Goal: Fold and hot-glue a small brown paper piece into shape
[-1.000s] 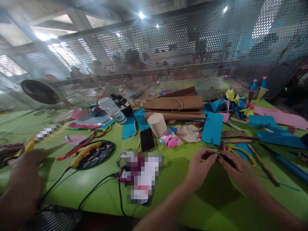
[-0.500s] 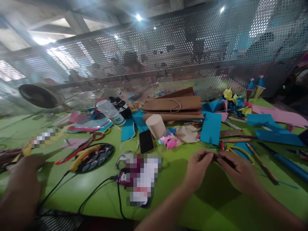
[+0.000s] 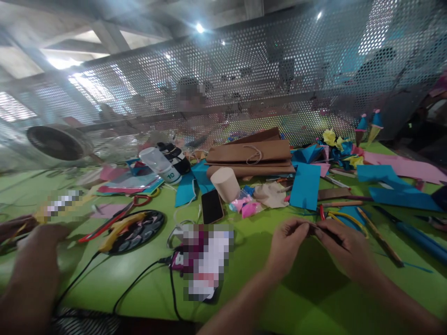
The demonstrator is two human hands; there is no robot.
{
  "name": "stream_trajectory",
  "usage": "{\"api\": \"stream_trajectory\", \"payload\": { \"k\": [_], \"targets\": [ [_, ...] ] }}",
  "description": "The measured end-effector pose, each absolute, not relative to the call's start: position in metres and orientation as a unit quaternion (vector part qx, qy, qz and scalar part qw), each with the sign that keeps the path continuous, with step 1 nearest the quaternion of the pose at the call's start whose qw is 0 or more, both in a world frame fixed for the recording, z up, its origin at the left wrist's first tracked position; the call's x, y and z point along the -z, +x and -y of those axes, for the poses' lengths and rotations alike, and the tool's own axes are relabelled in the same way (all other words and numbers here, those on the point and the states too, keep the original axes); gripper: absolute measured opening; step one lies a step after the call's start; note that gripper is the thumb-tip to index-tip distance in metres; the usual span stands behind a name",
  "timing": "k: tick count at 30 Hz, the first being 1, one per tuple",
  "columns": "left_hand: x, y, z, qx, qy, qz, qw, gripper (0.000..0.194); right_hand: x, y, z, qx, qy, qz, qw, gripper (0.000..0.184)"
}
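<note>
My left hand (image 3: 288,243) and my right hand (image 3: 344,246) are close together over the green table at right of centre. Fingertips of both pinch a small, thin, dark brown piece (image 3: 313,228), perhaps paper; most of it is hidden by the fingers. Just beyond them lie scissors with yellow and red handles (image 3: 349,218), partly covered by my right hand. A blue sheet of paper (image 3: 305,187) stands out behind my hands, and a wooden stick (image 3: 380,237) lies to the right of my right hand.
A blue hot-glue gun or cutter-like tool (image 3: 419,239) lies at right. Nearer the middle are a white paper roll (image 3: 225,184), a black phone (image 3: 212,206) and a power strip (image 3: 179,260) with cables. A co-worker's hand (image 3: 38,246) reaches in at left. A perforated metal panel (image 3: 244,83) stands behind.
My hands keep almost the same pinch and place. The co-worker's hand at left has shifted slightly, and the view has tilted a little.
</note>
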State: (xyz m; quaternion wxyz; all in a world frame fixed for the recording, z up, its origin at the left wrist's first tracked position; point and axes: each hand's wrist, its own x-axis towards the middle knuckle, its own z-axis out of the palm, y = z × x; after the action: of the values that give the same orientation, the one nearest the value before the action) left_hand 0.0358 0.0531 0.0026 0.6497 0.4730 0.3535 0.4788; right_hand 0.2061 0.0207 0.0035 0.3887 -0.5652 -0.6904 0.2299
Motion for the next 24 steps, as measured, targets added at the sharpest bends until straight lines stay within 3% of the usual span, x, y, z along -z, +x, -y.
{"api": "stream_trajectory", "payload": {
  "k": [24],
  "targets": [
    [-0.0031,0.0372,-0.0514,-0.480,0.437,-0.351,0.675,0.016,-0.0008,0.2083,-0.0198,-0.169,-0.552,0.711,0.401,0.026]
  ]
}}
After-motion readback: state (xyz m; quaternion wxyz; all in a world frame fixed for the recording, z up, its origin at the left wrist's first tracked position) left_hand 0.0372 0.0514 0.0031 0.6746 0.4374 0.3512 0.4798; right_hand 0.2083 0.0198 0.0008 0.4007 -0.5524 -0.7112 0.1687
